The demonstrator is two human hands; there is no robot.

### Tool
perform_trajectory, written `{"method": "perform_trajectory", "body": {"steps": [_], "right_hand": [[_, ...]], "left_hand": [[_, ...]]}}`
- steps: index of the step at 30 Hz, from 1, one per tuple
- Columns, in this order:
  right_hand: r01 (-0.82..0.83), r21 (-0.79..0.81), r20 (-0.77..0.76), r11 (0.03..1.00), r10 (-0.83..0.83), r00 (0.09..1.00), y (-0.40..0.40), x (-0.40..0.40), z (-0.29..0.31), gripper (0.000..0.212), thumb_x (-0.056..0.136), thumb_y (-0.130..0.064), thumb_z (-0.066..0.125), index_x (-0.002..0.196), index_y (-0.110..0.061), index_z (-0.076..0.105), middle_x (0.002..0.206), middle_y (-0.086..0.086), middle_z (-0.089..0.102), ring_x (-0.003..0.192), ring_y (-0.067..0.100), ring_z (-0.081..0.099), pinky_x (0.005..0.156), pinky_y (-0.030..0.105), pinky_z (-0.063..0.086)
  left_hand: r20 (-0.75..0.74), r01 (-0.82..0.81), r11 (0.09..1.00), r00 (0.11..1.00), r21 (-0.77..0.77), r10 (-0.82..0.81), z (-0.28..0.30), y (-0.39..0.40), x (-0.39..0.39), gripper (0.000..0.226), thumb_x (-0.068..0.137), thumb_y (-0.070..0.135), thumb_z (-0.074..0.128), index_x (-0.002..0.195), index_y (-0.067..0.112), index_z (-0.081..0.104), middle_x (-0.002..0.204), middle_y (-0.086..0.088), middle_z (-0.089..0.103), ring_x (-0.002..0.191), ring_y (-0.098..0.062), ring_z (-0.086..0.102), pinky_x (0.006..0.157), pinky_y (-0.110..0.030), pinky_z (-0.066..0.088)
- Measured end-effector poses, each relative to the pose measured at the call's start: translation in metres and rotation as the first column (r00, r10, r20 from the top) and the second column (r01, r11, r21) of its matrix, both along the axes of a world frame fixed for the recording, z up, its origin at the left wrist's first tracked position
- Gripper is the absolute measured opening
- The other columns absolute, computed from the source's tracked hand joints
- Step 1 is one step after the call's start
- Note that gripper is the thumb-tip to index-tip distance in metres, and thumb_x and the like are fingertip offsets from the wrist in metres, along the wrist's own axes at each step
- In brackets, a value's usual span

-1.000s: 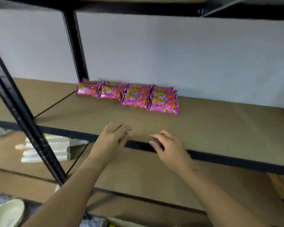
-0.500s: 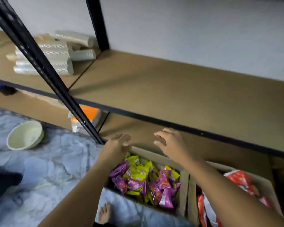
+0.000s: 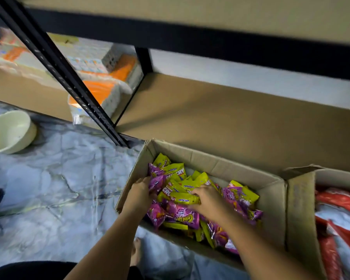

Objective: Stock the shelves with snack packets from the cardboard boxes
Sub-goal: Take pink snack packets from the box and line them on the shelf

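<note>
1. Open cardboard box (image 3: 214, 164), lower centre of the frame, standing on the marble-patterned floor (image 3: 55, 178) against the front edge of the lowest shelf board (image 3: 230, 122). It holds a loose heap of snack packets (image 3: 182, 211), pink and yellow-green, lying at mixed angles with no common long axis.
2. Left hand (image 3: 139, 194), at the left inner wall of the box, fingers curled down onto a pink packet (image 3: 157, 183) at the left edge of the heap. The hand appears to be gripping it, though the fingertips are hidden among the packets.
3. Right hand (image 3: 207, 199), centre of the heap, knuckles up and fingers bent over a yellow-green packet (image 3: 182, 199) whose long axis runs roughly left to right across the frame. Whether the fingers have closed round it cannot be told with certainty.
4. Governing relation: both hands are already in contact with the heap, so the packets lie directly beneath and just ahead of the fingers. The shelf board lies beyond the far wall of the box, toward the upper part of the frame; the likely next move is a lift up and forward over that wall.
5. Second box (image 3: 301, 209), lower right, touching the first; it holds red and white packets (image 3: 339, 201). The right hand is the nearer to it.
6. Cream bowl (image 3: 8, 132), left edge, on the floor, well apart from the boxes.
</note>
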State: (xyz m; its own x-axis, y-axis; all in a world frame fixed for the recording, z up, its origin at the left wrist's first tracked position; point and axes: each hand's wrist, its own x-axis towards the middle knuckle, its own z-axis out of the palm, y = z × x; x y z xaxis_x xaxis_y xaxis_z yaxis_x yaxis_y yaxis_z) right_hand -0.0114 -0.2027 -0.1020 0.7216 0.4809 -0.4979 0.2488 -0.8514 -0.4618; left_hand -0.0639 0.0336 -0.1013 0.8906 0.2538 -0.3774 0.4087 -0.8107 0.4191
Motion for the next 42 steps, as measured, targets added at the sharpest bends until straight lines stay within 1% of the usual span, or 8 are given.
{"method": "perform_trajectory", "body": {"steps": [4,11,17,22,27,35,39,42], "right_hand": [[0.044,-0.126,-0.073,0.991,-0.054,0.996,0.005,-0.03,-0.045,0.073,0.07,-0.069,0.072,0.114,-0.013,0.058,0.116,0.009,0.061,0.107,0.026,0.057,0.084,0.036,0.048],[0.314,-0.072,-0.094,0.947,-0.32,0.943,0.021,-0.051,-0.07,0.072,0.071,-0.046,0.084,0.123,-0.012,0.046,0.113,0.009,0.065,0.102,0.027,0.063,0.072,0.033,0.049],[0.452,0.137,-0.135,0.882,-0.435,0.89,0.007,-0.049,-0.056,0.054,0.07,-0.028,0.087,0.104,-0.018,0.046,0.098,0.001,0.062,0.087,0.017,0.061,0.06,0.026,0.043],[0.586,0.373,-0.123,0.719,-0.588,0.8,-0.005,-0.042,-0.024,0.042,0.064,-0.013,0.089,0.09,-0.018,0.056,0.079,-0.012,0.06,0.07,0.005,0.055,0.053,0.012,0.037],[0.621,0.539,-0.157,0.569,-0.656,0.738,-0.011,-0.016,0.012,0.04,0.066,-0.014,0.09,0.089,-0.023,0.059,0.08,-0.008,0.069,0.066,-0.001,0.062,0.054,0.014,0.046],[0.553,0.572,-0.175,0.605,-0.569,0.804,-0.02,0.015,0.107,0.025,0.067,-0.025,0.086,0.088,-0.024,0.072,0.079,-0.009,0.072,0.074,0.005,0.067,0.074,0.032,0.058],[0.493,0.571,-0.13,0.657,-0.52,0.844,-0.022,0.019,0.201,0.032,0.068,-0.037,0.082,0.09,-0.017,0.07,0.078,0.003,0.072,0.073,0.024,0.067,0.072,0.046,0.057],[0.464,0.588,-0.106,0.662,-0.506,0.856,-0.019,0.023,0.291,0.039,0.067,-0.031,0.088,0.1,-0.025,0.07,0.088,-0.005,0.074,0.082,0.011,0.07,0.078,0.038,0.059]], "left_hand": [[0.008,-0.02,0.997,1.0,0.071,0.019,-0.035,-0.001,-0.002,0.048,0.088,0.013,0.065,0.134,0.011,0.053,0.126,-0.015,0.06,0.115,-0.035,0.058,0.098,-0.042,0.046],[-0.017,0.023,0.98,1.0,0.199,-0.02,-0.047,0.001,0.012,0.016,0.094,0.013,0.058,0.109,0.01,0.061,0.106,-0.012,0.064,0.093,-0.032,0.063,0.073,-0.043,0.053],[0.04,0.018,0.988,0.999,0.151,-0.025,-0.032,0.007,0.015,0.012,0.088,0.017,0.067,0.1,0.014,0.067,0.089,-0.011,0.071,0.085,-0.034,0.067,0.07,-0.041,0.054],[0.081,0.01,0.999,0.997,0.052,-0.014,-0.004,0.005,0.023,0.011,0.081,0.021,0.079,0.088,0.013,0.075,0.078,-0.01,0.072,0.08,-0.03,0.068,0.067,-0.032,0.051],[0.079,-0.019,0.994,0.996,-0.109,0.028,0.026,0.005,0.044,0.033,0.075,0.019,0.087,0.106,0.012,0.077,0.097,-0.006,0.076,0.092,-0.017,0.069,0.076,-0.023,0.047],[0.123,0.123,0.984,0.987,-0.127,-0.107,0.146,0.0,0.07,0.03,0.074,0.015,0.087,0.103,0.014,0.078,0.086,0.001,0.074,0.076,-0.001,0.06,0.057,0.001,0.035],[0.195,0.241,0.967,0.955,-0.082,-0.222,0.248,0.004,0.071,0.026,0.075,0.018,0.086,0.098,0.01,0.078,0.073,0.007,0.068,0.067,-0.007,0.06,0.057,-0.013,0.037],[0.238,0.264,0.963,0.94,-0.052,-0.245,0.334,0.009,0.069,0.022,0.078,0.021,0.084,0.092,0.007,0.076,0.068,-0.002,0.061,0.064,-0.016,0.051,0.059,-0.026,0.036]]}}
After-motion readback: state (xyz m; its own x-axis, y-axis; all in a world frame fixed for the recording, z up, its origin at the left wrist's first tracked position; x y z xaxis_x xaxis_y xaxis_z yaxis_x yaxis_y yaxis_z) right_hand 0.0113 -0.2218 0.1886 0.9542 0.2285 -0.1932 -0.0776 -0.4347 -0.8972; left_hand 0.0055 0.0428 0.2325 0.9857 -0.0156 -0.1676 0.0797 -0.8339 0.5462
